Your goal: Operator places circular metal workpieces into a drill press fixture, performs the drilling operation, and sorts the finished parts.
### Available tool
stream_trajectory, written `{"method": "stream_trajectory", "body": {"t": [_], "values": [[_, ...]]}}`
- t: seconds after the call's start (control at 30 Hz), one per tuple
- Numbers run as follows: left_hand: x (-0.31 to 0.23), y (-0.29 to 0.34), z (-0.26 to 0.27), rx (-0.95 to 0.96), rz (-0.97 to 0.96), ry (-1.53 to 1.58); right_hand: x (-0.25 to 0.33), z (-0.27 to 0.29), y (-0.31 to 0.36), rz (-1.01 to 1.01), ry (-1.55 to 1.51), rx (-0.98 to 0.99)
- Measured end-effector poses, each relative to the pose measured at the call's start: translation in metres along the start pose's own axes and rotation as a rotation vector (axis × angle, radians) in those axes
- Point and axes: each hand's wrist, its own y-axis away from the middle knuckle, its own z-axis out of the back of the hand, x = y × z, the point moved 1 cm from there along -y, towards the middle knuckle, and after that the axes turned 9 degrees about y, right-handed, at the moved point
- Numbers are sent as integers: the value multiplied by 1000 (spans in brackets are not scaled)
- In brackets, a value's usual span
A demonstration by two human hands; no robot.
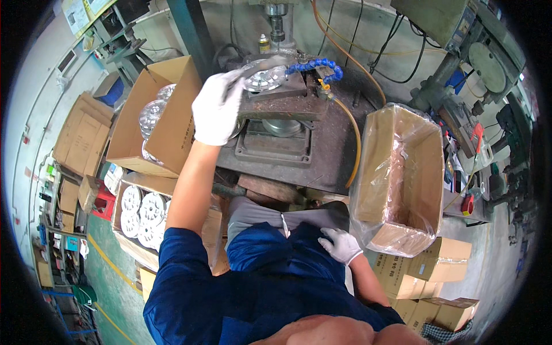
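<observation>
My left hand [215, 112], in a white glove, reaches up to the machine table with its fingers closed around a long grey tool [256, 69]. Motion blurs the tool, so its exact kind cannot be made out. It passes over a shiny round metal part [265, 80] on a raised fixture [279, 106]. A blue segmented coolant hose [313, 65] points at that part from the right, and a drill spindle [277, 29] hangs above and behind. My right hand [341, 246], also gloved, lies on my thigh with its fingers apart, holding nothing.
At left, a cardboard box [183, 109] holds several shiny metal parts; below it, another box [167, 183] holds pale round parts. A plastic-lined carton [374, 172] stands right of the machine table [328, 167]. A yellow hose [357, 135] curves along the table; closed cartons [443, 259] sit lower right.
</observation>
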Motion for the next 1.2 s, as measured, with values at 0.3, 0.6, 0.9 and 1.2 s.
{"method": "stream_trajectory", "body": {"t": [0.3, 0.6, 0.9, 1.2], "values": [[107, 92, 48, -323, 452, -240, -1, -2, -10, 36, 44, 20], [184, 208, -7, 11, 973, -397, 17, 4, -9, 28, 108, 70], [131, 107, -12, -123, 686, -428, 25, -2, -6, 8, 96, 98], [94, -30, -81, 371, 793, -538, 34, 2, -27, 123, 97, 46]]}}
